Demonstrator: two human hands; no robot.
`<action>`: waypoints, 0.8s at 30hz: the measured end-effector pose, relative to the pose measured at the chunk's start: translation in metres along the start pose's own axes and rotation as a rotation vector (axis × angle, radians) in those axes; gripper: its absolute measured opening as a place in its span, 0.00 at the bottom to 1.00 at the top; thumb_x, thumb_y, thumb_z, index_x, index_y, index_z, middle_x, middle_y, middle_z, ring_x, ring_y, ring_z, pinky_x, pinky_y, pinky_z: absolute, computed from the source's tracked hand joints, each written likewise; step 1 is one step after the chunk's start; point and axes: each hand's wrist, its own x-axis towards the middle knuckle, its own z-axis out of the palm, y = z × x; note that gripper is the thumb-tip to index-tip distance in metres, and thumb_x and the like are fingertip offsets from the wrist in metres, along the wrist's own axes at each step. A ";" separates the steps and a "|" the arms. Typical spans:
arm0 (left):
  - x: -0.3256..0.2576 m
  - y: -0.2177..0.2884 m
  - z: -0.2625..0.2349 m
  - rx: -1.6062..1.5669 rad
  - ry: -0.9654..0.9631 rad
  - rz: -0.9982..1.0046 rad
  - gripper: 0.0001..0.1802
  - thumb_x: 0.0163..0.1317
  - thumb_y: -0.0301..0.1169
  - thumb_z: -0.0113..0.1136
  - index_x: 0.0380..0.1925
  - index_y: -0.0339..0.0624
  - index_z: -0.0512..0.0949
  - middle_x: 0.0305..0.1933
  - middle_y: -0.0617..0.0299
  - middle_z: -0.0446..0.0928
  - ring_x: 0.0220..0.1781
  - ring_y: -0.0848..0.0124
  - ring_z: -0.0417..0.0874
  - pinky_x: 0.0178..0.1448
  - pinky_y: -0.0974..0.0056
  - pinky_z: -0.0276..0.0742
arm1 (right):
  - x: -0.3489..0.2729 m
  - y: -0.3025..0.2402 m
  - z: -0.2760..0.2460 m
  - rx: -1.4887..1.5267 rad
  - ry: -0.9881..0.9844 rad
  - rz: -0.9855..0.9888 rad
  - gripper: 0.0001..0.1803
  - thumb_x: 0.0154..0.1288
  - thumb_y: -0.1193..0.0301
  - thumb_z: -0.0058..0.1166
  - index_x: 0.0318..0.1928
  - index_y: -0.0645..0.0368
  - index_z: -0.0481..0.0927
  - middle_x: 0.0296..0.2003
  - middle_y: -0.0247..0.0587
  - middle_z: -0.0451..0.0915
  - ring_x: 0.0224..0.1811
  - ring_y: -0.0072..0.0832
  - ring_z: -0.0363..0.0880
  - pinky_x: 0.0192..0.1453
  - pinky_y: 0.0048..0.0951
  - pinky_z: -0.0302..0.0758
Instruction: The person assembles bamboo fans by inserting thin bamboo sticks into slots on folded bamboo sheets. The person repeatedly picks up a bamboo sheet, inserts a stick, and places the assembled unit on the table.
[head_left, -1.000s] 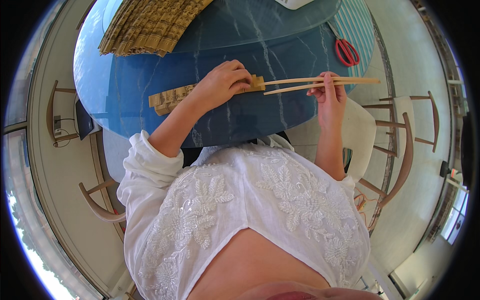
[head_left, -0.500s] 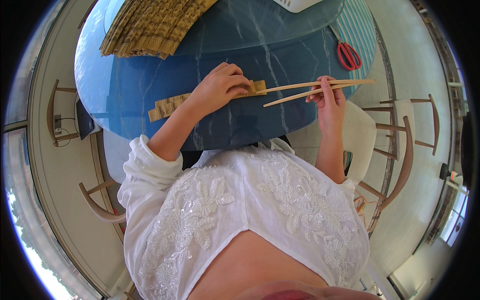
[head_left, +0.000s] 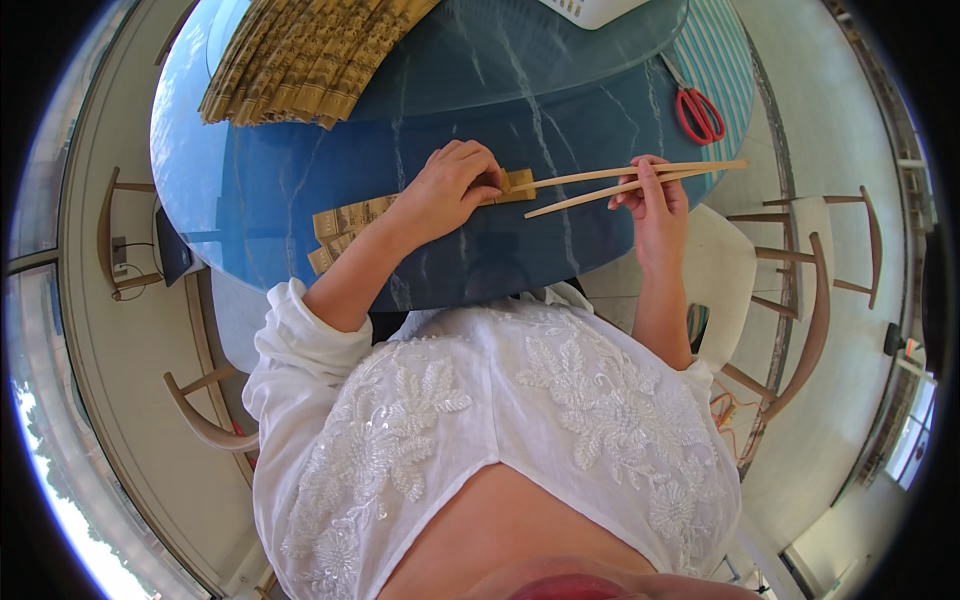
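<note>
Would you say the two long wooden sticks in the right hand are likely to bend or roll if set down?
The wooden sticks look thin and straight, jutting past the right hand without sagging, so probably stiff and light. Being slender, they may roll on the smooth blue table.

A round blue table [head_left: 300,200] with pale marble-like veins serves as the landmark. On its far left part lies a folded tan paper fan [head_left: 300,55]. At its far edge stands a white basket [head_left: 595,10], only partly in view. On its far right part lies a striped cloth [head_left: 715,60], and red-handled scissors [head_left: 698,112] rest on that cloth. Wooden chairs [head_left: 810,310] stand around the table on a pale floor [head_left: 130,400].
</note>
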 end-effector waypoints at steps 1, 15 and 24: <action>0.000 0.000 0.000 -0.014 -0.008 -0.005 0.07 0.54 0.26 0.61 0.31 0.39 0.73 0.39 0.59 0.73 0.46 0.61 0.72 0.53 0.61 0.68 | 0.000 0.000 0.000 0.002 -0.004 0.000 0.11 0.69 0.69 0.48 0.43 0.66 0.74 0.29 0.41 0.76 0.25 0.22 0.76 0.29 0.26 0.78; 0.003 -0.002 -0.002 -0.063 0.012 0.045 0.07 0.53 0.25 0.62 0.29 0.38 0.74 0.38 0.60 0.73 0.44 0.61 0.72 0.49 0.62 0.69 | 0.000 -0.003 0.012 -0.048 -0.051 -0.029 0.11 0.68 0.69 0.48 0.42 0.66 0.74 0.29 0.41 0.76 0.25 0.23 0.76 0.30 0.26 0.78; 0.001 0.015 -0.008 -0.294 -0.066 -0.112 0.06 0.56 0.25 0.61 0.30 0.37 0.74 0.37 0.60 0.73 0.39 0.66 0.76 0.43 0.66 0.72 | -0.004 0.004 0.023 0.007 -0.150 0.105 0.11 0.68 0.69 0.49 0.42 0.66 0.74 0.30 0.42 0.77 0.25 0.22 0.77 0.30 0.25 0.78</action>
